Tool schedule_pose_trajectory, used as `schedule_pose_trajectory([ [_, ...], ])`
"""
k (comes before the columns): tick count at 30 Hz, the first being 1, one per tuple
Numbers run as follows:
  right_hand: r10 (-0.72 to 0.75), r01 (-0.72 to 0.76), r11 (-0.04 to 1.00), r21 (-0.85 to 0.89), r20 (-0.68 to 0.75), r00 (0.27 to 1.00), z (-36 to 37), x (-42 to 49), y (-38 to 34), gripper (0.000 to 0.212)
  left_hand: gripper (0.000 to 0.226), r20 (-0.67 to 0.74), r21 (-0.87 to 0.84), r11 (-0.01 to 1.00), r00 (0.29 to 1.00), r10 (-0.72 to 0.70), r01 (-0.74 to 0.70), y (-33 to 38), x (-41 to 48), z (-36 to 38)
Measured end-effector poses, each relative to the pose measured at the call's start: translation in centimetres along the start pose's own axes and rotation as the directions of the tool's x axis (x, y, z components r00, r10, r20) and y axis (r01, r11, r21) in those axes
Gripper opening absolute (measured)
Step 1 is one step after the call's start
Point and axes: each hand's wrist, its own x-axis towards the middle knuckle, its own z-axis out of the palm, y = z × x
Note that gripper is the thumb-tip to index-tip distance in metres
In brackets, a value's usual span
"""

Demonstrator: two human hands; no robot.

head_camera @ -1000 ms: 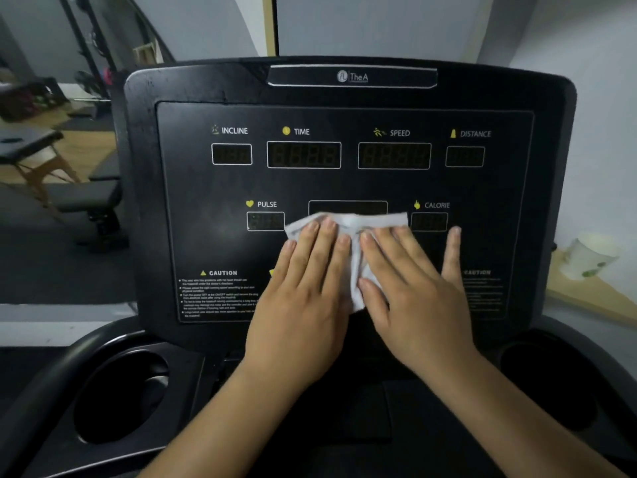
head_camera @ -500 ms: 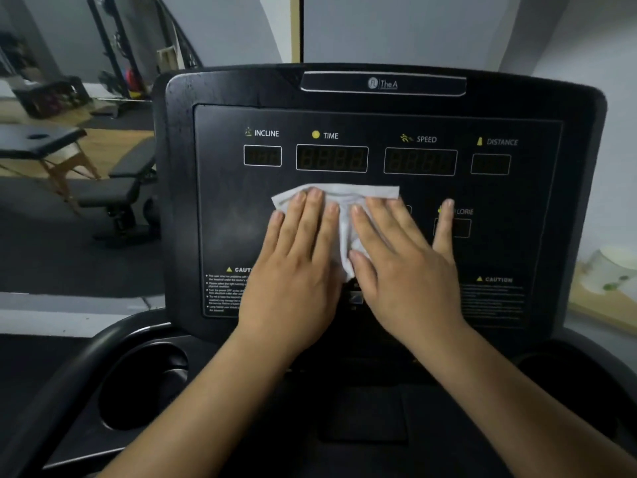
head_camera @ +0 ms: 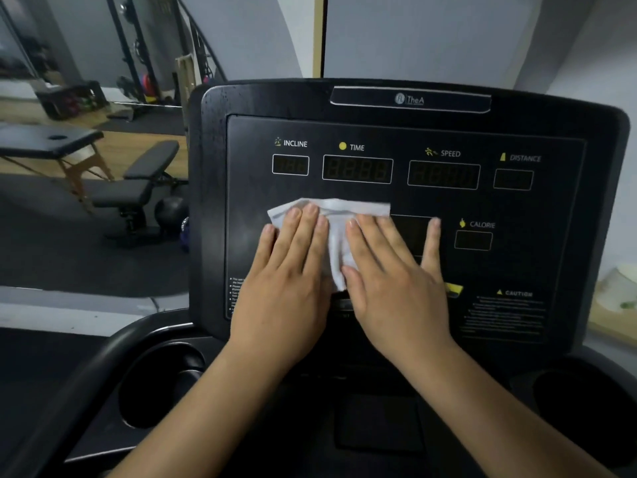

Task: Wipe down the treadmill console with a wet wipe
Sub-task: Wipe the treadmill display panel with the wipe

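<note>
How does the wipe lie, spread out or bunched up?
Spread out but wrinkled: the wipe lies under the left hand and the right hand, both flat, with creases between them.

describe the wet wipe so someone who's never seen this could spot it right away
Find the big black treadmill console in the middle of the view. Just below its TIME window, the left hand and right hand press flat side by side. The wet wipe is the crumpled white sheet pinned under them, the only loose thing on the dark panel.
</note>
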Motion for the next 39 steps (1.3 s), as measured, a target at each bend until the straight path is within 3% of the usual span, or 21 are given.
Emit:
schedule_pose_trajectory([
  [5,0.023,-0.023,1.0,0.019,-0.012,1.0,0.9,-3.5,0.2,0.047,0.057,0.006,-0.036,0.999,1.0,0.016,-0.015,1.9,-3.0,1.0],
  [10,0.064,-0.065,0.998,-0.01,-0.041,0.997,-0.5,-1.3,1.5,0.046,0.059,-0.02,-0.026,1.0,1.0,0.007,-0.007,2.7,0.8,0.5],
  [16,0.069,-0.069,0.997,-0.018,0.024,0.997,-0.2,-3.6,1.1,0.048,0.06,0.008,-0.032,0.998,0.999,0.051,-0.051,2.5,-1.4,1.2],
  [23,0.07,-0.067,0.996,-0.056,0.042,0.997,-1.0,1.0,-0.2,0.052,0.063,0.014,0.041,0.999,1.0,-0.003,0.003,0.3,1.2,-0.3],
  [29,-0.03,0.036,0.998,-0.053,0.108,0.994,-0.1,-1.9,-1.6,0.052,0.06,0.012,0.019,1.0,1.0,0.005,-0.005,-0.1,-2.8,0.6],
  [34,-0.006,0.012,0.998,-0.055,0.098,0.995,-0.6,3.0,-2.4,0.057,0.056,-0.03,-0.009,0.998,0.998,-0.057,0.057,-2.0,0.4,-1.0],
  [39,-0.047,0.048,0.999,-0.007,0.091,0.995,0.5,-0.2,-4.4,0.053,0.043,-0.123,-0.098,0.993,0.989,-0.081,0.069,-3.3,-2.4,0.0],
])
